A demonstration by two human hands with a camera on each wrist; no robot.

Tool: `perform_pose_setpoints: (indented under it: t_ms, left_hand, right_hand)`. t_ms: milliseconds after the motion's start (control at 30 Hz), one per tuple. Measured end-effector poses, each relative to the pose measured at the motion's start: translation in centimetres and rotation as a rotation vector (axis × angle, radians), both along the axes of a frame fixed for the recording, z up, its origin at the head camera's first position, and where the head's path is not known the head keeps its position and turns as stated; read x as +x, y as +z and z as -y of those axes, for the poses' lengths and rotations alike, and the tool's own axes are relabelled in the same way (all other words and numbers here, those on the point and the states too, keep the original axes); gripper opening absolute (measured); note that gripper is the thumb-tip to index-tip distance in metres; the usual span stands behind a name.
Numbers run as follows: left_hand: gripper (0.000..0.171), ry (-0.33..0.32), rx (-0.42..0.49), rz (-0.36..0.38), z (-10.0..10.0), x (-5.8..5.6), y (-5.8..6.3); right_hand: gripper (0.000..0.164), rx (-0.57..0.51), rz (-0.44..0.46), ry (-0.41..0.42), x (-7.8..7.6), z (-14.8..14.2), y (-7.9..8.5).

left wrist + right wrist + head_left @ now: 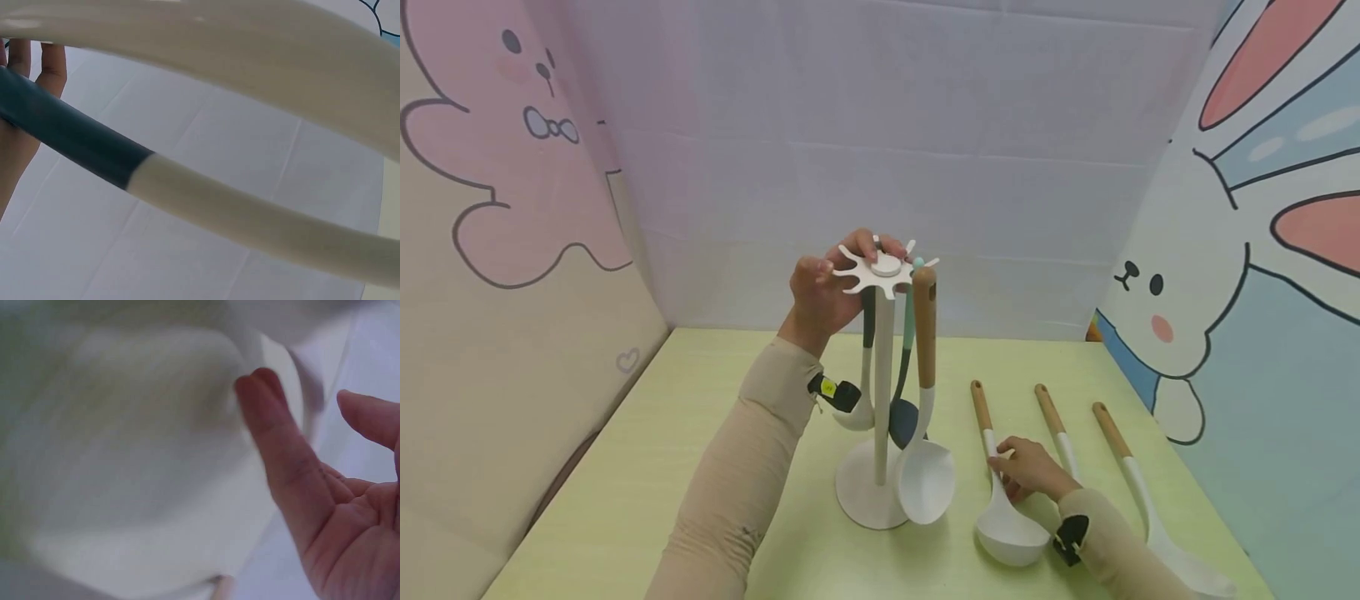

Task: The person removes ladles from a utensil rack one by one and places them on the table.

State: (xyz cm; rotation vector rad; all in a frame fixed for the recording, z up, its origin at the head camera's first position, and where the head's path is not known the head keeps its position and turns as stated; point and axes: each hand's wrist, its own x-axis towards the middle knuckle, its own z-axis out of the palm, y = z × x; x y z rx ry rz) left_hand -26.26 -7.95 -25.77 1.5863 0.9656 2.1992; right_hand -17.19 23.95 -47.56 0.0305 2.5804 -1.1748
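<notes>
A white utensil rack (pixel 883 383) with a hooked top stands on the table. My left hand (pixel 823 296) holds it at the top, fingers over the hub and thumb by the left hooks. From the hooks hang a wooden-handled white ladle (pixel 927 483), a mint-handled utensil with a dark blue head (pixel 905 423) and a ladle with a dark green handle (pixel 69 128). My right hand (pixel 1026 467) is at the neck of another wooden-handled white ladle (pixel 1011 533) lying on the table. In the right wrist view, its thumb (pixel 369 419) stands apart from the fingers.
Right of that ladle lie two more wooden-handled utensils, one partly hidden by my right hand and forearm (pixel 1052 408) and one with a broad white head (pixel 1183 567). The pale yellow table (pixel 625 483) meets a cloth wall (pixel 880 125) at the back and printed walls at the sides.
</notes>
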Motion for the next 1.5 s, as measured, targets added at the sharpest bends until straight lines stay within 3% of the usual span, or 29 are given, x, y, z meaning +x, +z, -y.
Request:
perform_pose_setpoints:
  t_ms: [167,300,400,533,600,700,900,967,1100,1167,1233,1333,1500]
  left_hand:
    - [0.031,0.084,-0.043,0.089,0.6,0.3,0.0]
    - [0.04,0.207,-0.039,0.144,1.0,0.9,0.1]
    - [0.044,0.319,-0.008,0.161,1.1,1.5,0.2]
    - [0.043,0.492,0.043,0.192,1.2,2.7,0.1]
    - [0.04,0.576,0.075,0.209,1.1,3.3,0.0]
    - [0.032,0.693,0.13,0.205,1.1,4.4,-0.3]
    - [0.023,0.942,0.152,0.055,0.5,6.7,-0.7]
    - [0.031,1.017,0.144,-0.022,0.1,7.4,-0.7]
    - [0.071,1.201,0.11,-0.208,-0.9,8.5,-0.6]
    - [0.074,1.323,0.131,-0.332,-1.5,8.6,-0.6]
    - [0.067,1.421,0.177,-0.44,-2.0,8.4,-0.6]
    - [0.05,1.501,0.262,-0.544,-2.8,8.0,-0.9]
    - [0.034,1.542,0.294,-0.555,-3.3,7.6,-1.1]
  right_hand:
    - [0.045,0.147,-0.147,0.053,0.3,-0.1,2.6]
    - [0.04,0.191,-0.387,0.091,0.7,0.4,5.2]
    - [0.031,0.112,-0.582,0.083,1.2,1.2,7.0]
    - [0.026,-0.098,-0.809,0.11,2.1,3.1,8.9]
    - [0.028,-0.21,-0.882,0.159,2.4,4.1,9.4]
    - [0.034,-0.326,-0.913,0.243,3.0,5.6,9.8]
    - [0.047,-0.408,-0.913,0.326,3.6,8.0,9.6]
    - [0.05,-0.423,-0.939,0.335,3.6,8.6,9.4]
    - [0.052,-0.462,-0.995,0.349,3.6,9.7,9.0]
    - [0.05,-0.474,-1.015,0.348,3.6,10.1,8.9]
    - [0.045,-0.492,-1.016,0.347,3.6,10.5,8.7]
    - [0.04,-0.514,-1.031,0.344,3.5,11.1,8.4]
    - [0.037,-0.557,-1.024,0.343,3.4,11.7,8.1]
